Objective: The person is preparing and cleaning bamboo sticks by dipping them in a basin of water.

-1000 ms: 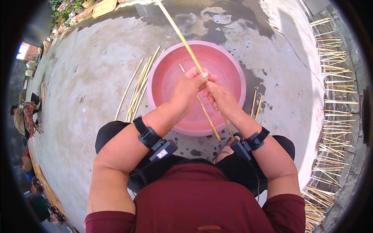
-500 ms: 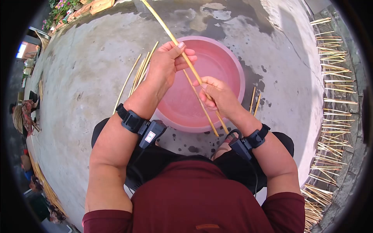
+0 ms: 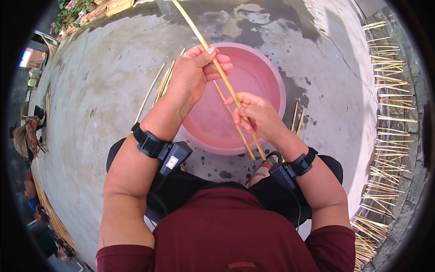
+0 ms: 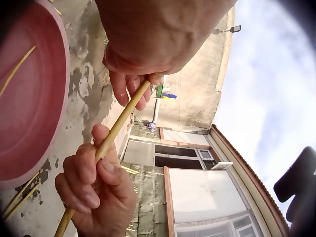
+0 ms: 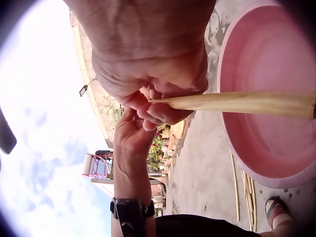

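A long pale-yellow stick slants over the pink basin in the head view, running from the top edge down toward the person's feet. The left hand pinches it between thumb and fingers above the basin's far left rim. Lower down, over the middle of the basin, the right hand pinches the same stick, its thumb on top and fingers curled round. In the left wrist view the stick spans the gap between both hands. A second, thinner stick leans across the basin's near rim, its upper part inside.
Several loose sticks lie on the concrete left of the basin, and a few more sticks to its right. A long row of sticks lines the stone edge at far right. A sandaled foot is near the basin.
The hands were together over the basin a second ago. The left hand then moved up and left along the stick, apart from the right. Since half a second ago both have barely moved.
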### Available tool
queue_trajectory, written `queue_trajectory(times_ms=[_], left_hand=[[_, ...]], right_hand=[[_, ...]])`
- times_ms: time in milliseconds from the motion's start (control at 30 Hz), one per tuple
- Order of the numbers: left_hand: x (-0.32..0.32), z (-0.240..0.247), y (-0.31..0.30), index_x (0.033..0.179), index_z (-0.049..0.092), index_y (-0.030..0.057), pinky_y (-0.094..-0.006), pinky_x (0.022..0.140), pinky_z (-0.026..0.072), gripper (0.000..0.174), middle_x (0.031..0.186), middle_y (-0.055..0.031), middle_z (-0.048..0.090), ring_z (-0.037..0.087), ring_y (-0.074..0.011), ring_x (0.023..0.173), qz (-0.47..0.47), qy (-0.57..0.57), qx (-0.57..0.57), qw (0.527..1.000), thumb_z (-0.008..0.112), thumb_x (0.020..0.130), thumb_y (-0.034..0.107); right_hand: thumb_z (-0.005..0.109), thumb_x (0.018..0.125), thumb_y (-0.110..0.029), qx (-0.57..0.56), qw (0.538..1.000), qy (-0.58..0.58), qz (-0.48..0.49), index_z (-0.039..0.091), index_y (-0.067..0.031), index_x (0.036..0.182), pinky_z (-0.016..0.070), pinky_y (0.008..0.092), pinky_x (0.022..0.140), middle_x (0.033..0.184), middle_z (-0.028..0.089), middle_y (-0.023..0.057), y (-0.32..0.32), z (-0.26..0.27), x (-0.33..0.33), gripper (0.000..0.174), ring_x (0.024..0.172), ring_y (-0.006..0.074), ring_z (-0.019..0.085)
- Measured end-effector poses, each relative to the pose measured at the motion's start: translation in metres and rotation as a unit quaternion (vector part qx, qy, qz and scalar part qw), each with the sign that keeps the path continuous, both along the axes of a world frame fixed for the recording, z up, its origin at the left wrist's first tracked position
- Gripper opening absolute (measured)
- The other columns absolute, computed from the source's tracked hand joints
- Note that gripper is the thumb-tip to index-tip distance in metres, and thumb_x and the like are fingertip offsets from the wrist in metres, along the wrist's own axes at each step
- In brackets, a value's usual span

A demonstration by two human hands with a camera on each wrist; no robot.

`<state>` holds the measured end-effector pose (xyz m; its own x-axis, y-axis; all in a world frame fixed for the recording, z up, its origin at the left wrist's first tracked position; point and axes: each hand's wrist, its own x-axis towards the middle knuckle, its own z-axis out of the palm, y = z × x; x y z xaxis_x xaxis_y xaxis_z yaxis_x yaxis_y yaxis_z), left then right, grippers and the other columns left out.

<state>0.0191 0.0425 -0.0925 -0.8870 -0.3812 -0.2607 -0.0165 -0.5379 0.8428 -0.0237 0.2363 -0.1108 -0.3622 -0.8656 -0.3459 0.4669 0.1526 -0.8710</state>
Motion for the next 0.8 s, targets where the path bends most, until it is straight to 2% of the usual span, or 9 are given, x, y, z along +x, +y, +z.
queue_trajectory(times_ms=[133,233,433,800], left_hand=[[0.0002,0.0015,0.002,0.092,0.057,0.0035,-0.0362,0.074,0.0566,0.014,0.084,-0.0124,0.066,0.068,-0.023,0.077,-0.005,0.009,0.0,1.0,0.05,0.094,0.015],[-0.0007,-0.0004,0.0016,0.092,0.058,0.0036,-0.036,0.073,0.0565,0.014,0.084,-0.0124,0.066,0.068,-0.0229,0.077,-0.013,0.01,0.001,1.0,0.05,0.094,0.015],[0.0021,0.0022,0.0004,0.093,0.058,0.0041,-0.0354,0.073,0.0565,0.013,0.084,-0.0122,0.066,0.068,-0.0228,0.077,-0.023,0.022,-0.004,0.999,0.05,0.094,0.015],[0.0032,0.0015,0.0037,0.093,0.058,0.0053,-0.0334,0.072,0.0562,0.014,0.084,-0.0111,0.066,0.068,-0.0211,0.077,-0.035,0.025,-0.033,0.999,0.05,0.094,0.016]], right_hand=[[0.044,0.086,-0.011,0.003,1.0,-0.018,-0.013,0.056,-0.0016,0.103,0.0331,0.0187,0.043,0.066,0.056,0.0035,0.0006,0.0039,0.0,0.023,0.045,0.0047,0.044],[0.043,0.086,-0.011,0.034,0.999,0.008,-0.006,0.056,-0.0016,0.103,0.0351,0.0194,0.043,0.066,0.057,0.0039,0.0009,0.005,-0.0002,0.023,0.045,0.0058,0.046],[0.04,0.087,-0.012,0.012,1.0,0.018,0.003,0.057,-0.0014,0.102,0.04,0.0209,0.045,0.066,0.057,0.0045,0.0018,0.005,0.0027,0.024,0.047,0.0083,0.051],[0.041,0.085,-0.01,0.033,0.999,0.016,0.002,0.057,-0.0016,0.099,0.0435,0.0222,0.047,0.067,0.058,0.0057,0.0016,0.0059,0.003,0.022,0.05,0.009,0.053]])
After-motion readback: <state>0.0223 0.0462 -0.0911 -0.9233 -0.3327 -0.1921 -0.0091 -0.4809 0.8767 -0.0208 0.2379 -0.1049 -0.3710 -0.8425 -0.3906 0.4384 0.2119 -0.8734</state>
